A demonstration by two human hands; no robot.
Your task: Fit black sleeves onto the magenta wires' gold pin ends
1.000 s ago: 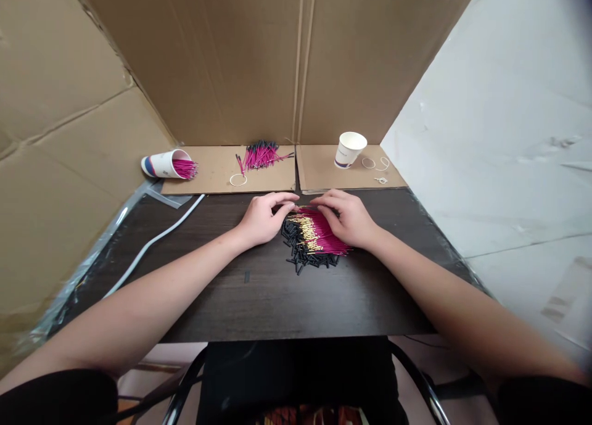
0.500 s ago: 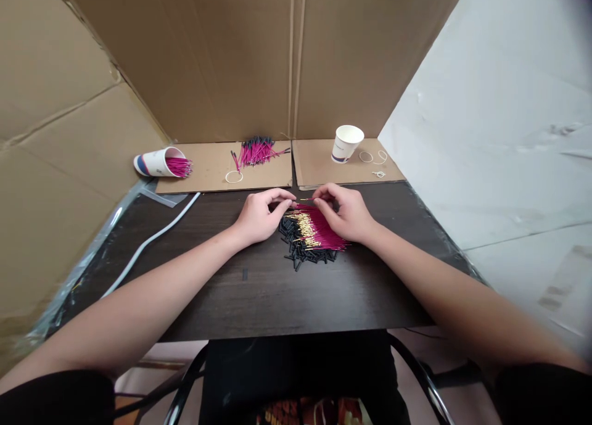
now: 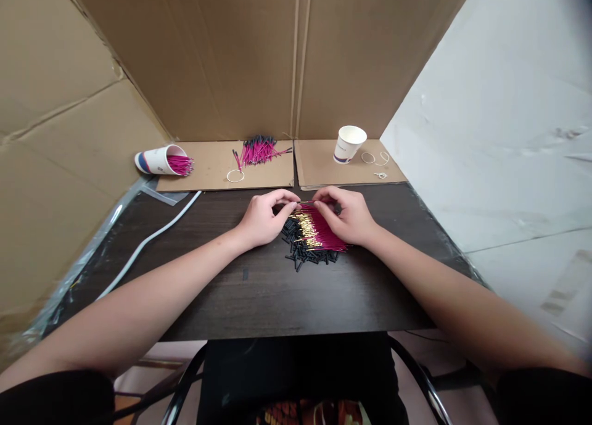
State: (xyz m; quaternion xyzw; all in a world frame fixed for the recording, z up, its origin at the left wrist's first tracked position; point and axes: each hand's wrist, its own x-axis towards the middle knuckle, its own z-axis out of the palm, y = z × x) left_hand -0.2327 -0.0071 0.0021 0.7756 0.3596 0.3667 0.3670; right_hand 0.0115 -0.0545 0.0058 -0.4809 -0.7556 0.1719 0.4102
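Over a pile of magenta wires with gold pin ends (image 3: 329, 231), my right hand (image 3: 346, 215) pinches one magenta wire with a gold tip (image 3: 305, 202). The tip points left and reaches the fingertips of my left hand (image 3: 264, 218). Thumb and forefinger of that hand are pinched together; what sits between them is too small to make out. Short black sleeves (image 3: 305, 255) lie loose under and around the gold ends, on the dark table.
Magenta wires with black ends (image 3: 259, 149) lie on a cardboard sheet (image 3: 208, 166) near a white ring (image 3: 235, 176). A tipped paper cup (image 3: 155, 161) holds more wires. Another paper cup (image 3: 350, 144) stands upright beside white bands (image 3: 369, 158). A pale cable (image 3: 152, 240) crosses the table's left side.
The gap between the gold tip and my left fingertips has closed; they now meet. The view has shifted slightly.
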